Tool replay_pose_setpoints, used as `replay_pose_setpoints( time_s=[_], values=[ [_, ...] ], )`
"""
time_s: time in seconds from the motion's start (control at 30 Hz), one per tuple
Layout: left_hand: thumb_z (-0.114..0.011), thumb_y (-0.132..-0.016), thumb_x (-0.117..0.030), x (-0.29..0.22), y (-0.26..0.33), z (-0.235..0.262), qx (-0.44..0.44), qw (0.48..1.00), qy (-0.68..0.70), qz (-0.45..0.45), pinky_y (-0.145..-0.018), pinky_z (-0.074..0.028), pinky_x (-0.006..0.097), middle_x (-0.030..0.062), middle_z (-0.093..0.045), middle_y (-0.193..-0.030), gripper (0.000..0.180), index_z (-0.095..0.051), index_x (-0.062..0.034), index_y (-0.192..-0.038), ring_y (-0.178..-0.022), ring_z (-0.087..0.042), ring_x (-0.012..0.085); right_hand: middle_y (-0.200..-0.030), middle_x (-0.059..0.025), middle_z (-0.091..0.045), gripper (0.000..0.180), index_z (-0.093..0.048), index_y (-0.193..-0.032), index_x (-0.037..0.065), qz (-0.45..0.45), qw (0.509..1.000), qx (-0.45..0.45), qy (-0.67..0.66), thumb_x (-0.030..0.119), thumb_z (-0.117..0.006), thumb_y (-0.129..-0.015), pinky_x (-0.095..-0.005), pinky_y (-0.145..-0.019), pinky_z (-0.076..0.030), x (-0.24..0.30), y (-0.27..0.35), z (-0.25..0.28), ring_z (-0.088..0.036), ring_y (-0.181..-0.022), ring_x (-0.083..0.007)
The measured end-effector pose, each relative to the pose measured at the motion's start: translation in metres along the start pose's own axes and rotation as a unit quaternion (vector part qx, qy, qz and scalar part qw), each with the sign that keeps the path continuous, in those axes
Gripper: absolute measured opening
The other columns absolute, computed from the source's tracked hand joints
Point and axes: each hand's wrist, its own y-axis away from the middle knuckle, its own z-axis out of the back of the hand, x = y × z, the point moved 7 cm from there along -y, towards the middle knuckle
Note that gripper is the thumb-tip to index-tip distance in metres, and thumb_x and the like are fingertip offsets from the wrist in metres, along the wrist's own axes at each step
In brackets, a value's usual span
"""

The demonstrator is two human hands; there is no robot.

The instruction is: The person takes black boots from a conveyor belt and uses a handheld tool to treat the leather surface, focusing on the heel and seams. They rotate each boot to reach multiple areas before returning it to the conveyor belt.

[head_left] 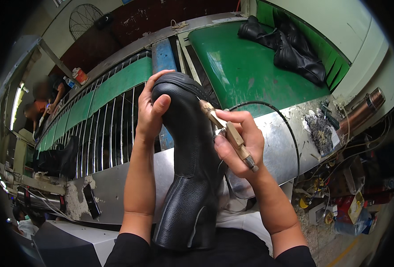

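Note:
A tall black leather boot [186, 147] stands nearly upright before me, its toe and sole end up and its shaft toward my body. My left hand [151, 104] grips the toe end from the left, thumb across the front and fingers round the sole edge. In my right hand [243, 140] is a tan, brass-coloured hand tool [233, 133] with a narrow tip and a metal fitting at its rear; its exact kind is unclear. The tip meets the boot's right side near the sole. A black hose [290, 129] curves behind that hand.
More black boots lie on a green conveyor belt [232, 66] at the back right. Left is a metal roller rack [103, 129] with a phone [91, 201] near its front edge. Dried residue [320, 131] and a copper-coloured cylinder [361, 111] are at right. Other people work far left.

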Motion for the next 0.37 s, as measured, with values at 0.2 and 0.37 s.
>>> replay_pose_setpoints(
  time_s=[0.2, 0.37],
  values=[
    [-0.074, -0.073, -0.059, 0.015, -0.004, 0.008, 0.001, 0.999, 0.028, 0.020, -0.089, -0.051, 0.030, 0.0116, -0.065, -0.108, 0.085, -0.052, 0.0025, -0.128, -0.096, -0.064, 0.0177, -0.067, -0.0011, -0.059, 0.039, -0.054, -0.118, -0.004, -0.075, 0.995, -0.047, -0.048, -0.003, -0.061, -0.080, -0.0209, -0.054, -0.041, -0.042, 0.046, 0.009, -0.052, -0.059, -0.0041],
    [-0.069, -0.078, -0.057, 0.027, -0.008, 0.014, 0.006, 0.999, 0.031, 0.027, -0.093, -0.050, 0.031, 0.0143, -0.065, -0.111, 0.082, -0.050, 0.0028, -0.131, -0.099, -0.065, 0.0198, -0.070, -0.0049, -0.054, 0.042, -0.046, -0.124, -0.005, -0.075, 0.997, -0.008, -0.019, -0.002, -0.058, -0.085, -0.0237, -0.054, -0.045, -0.062, 0.087, 0.011, -0.052, -0.058, -0.0080]
  ],
)
